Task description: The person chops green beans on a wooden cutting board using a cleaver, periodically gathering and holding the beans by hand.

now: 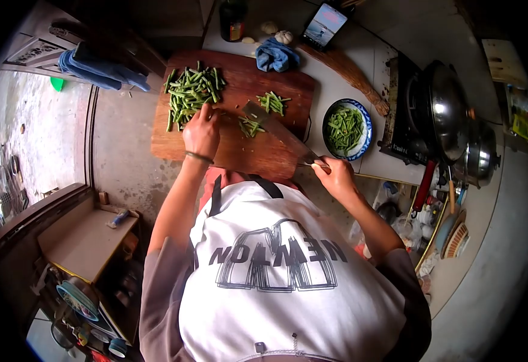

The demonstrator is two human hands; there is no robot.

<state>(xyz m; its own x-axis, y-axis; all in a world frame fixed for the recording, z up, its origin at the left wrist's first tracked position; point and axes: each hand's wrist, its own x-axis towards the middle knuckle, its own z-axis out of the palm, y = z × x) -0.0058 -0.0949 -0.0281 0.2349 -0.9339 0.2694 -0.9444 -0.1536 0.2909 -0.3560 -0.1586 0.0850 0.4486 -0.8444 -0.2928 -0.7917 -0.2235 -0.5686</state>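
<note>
Stretching along the right: one pale tabletop
Board: one, brown wood
Knife: one, its blade between two small heaps of cut green beans on the board
Bowl: one, blue-rimmed, on the tabletop, holding more beans
Hands: two; right hand, fingers clamped on the knife; left hand, fingers bent at one large bean heap, whether gripping I cannot tell
Cloth: one, blue, crumpled at the board's upper edge
</note>
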